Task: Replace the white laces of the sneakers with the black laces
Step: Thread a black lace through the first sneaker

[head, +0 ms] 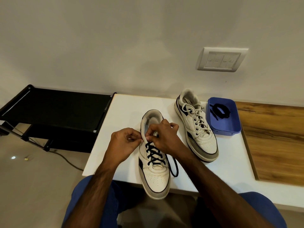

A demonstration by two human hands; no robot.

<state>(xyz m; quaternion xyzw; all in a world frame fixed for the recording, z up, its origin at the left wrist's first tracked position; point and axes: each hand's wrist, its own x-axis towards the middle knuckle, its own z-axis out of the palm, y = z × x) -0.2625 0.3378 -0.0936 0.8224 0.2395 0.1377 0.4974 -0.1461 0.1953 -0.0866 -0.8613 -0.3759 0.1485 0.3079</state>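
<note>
White table (125, 112) against a pale wall | near sneaker (153, 155) at the front edge, black lace (153, 153) through its eyelets, one end trailing right | left hand (124, 143) and right hand (164, 137) pinch at the top eyelets | far sneaker (197, 127) with white laces (196, 116) | blue tray (230, 122) holds second black lace (219, 109)

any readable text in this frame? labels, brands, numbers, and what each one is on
No readable text.
Near sneaker, black-laced: no brand or number legible.
Far sneaker, white-laced: only dark side panels, no lettering to make out.
Blue tray with the spare black lace: plain, no label.
Wall switch plate: small marks on the four rockers, too small to read.
Left hand and right hand cover part of the near sneaker's tongue.
</note>
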